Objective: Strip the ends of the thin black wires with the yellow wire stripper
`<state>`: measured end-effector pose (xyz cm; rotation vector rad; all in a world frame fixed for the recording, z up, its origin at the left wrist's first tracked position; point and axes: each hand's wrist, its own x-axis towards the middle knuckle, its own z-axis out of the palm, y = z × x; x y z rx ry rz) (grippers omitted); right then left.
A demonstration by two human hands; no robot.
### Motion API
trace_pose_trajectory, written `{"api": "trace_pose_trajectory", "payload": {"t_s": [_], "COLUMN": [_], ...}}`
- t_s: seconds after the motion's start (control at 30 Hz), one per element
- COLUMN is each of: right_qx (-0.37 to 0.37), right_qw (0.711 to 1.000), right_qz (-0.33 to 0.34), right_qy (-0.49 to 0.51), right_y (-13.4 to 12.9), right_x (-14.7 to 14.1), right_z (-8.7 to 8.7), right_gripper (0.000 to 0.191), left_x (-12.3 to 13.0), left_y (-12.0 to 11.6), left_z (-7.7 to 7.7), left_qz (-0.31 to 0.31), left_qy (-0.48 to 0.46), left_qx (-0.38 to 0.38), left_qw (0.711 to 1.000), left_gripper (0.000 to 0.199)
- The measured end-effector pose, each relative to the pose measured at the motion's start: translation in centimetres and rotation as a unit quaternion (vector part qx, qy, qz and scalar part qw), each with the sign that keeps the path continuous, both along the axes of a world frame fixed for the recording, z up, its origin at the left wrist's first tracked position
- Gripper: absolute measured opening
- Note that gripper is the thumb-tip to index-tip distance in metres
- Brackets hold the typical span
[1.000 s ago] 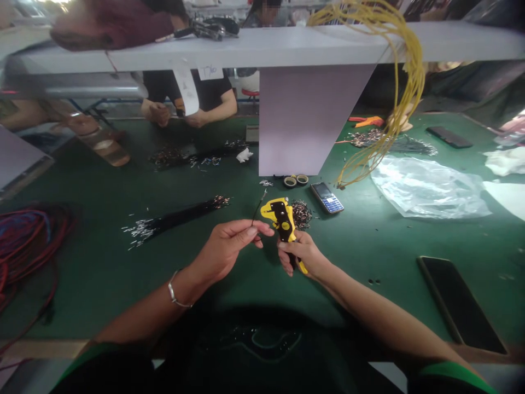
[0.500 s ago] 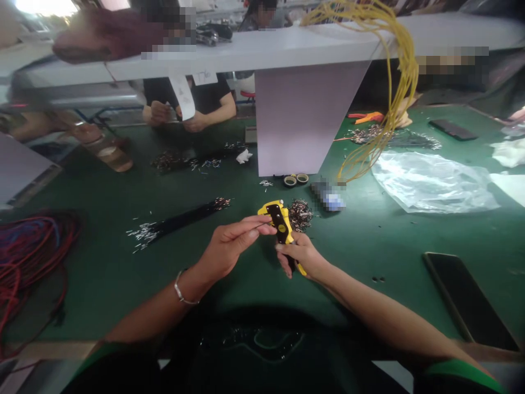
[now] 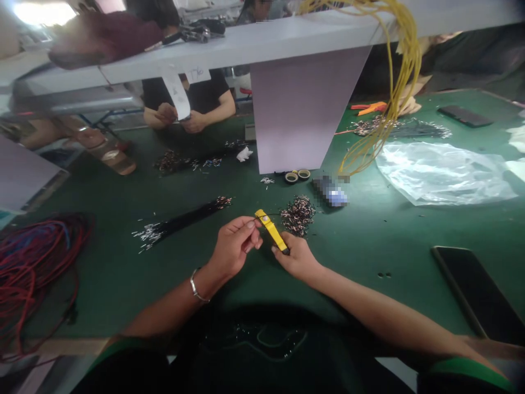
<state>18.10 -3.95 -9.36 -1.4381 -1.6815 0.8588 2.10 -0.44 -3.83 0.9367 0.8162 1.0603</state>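
My right hand (image 3: 298, 256) is wrapped round a yellow-and-black wire stripper (image 3: 272, 231), its narrow yellow edge turned up toward me. Pinched between the thumb and fingers of my left hand (image 3: 234, 246) is a thin black wire (image 3: 275, 214), which lies across the head of the stripper. Whether the jaws bite on it I cannot tell. Just beyond the tool lies a heap of short dark wires with coppery ends (image 3: 298, 216). Left of my hands, a long bundle of black wires (image 3: 186, 218) shows silvery tips at one end and coppery tips at the other.
Coiled red and blue cables (image 3: 36, 268) cover the left side, and a phone (image 3: 478, 290) lies at right. Tape rolls (image 3: 291, 177) stand by a white panel (image 3: 293, 117). Beyond are a plastic bag (image 3: 438, 172), hanging yellow cables (image 3: 404, 71) and a co-worker's hands (image 3: 194, 121).
The wire stripper has turned from showing its flat black face to showing its narrow yellow edge. My left hand has shifted slightly, and more of the wire shows past the tool.
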Motion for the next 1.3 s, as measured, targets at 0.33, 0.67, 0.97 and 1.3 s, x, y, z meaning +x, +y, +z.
{"api": "trace_pose_trajectory", "payload": {"t_s": [0.33,0.67,0.97,1.3], "right_qx": [0.07,0.073,0.072,0.051], "right_qw": [0.993,0.984,0.982,0.979], "right_qz": [0.002,0.019,0.026,0.038], "right_qy": [-0.1,-0.163,-0.176,-0.195], "right_y": [-0.1,-0.2,-0.2,-0.1], "right_x": [0.5,0.4,0.4,0.4], "right_z": [-1.5,-1.4,-1.5,-1.2], "right_gripper": [0.005,0.005,0.003,0.004], "left_x": [0.0,-0.2,-0.7,-1.5], "left_y": [-0.2,-0.4,-0.4,-0.6], "left_z": [0.5,0.0,0.0,-0.6], "left_qz": [-0.01,0.008,-0.002,0.008], "left_qy": [0.08,0.144,0.235,0.299], "left_qx": [0.0,0.023,0.063,0.105], "left_qw": [0.997,0.989,0.97,0.948], "left_gripper": [0.026,0.019,0.022,0.026]}}
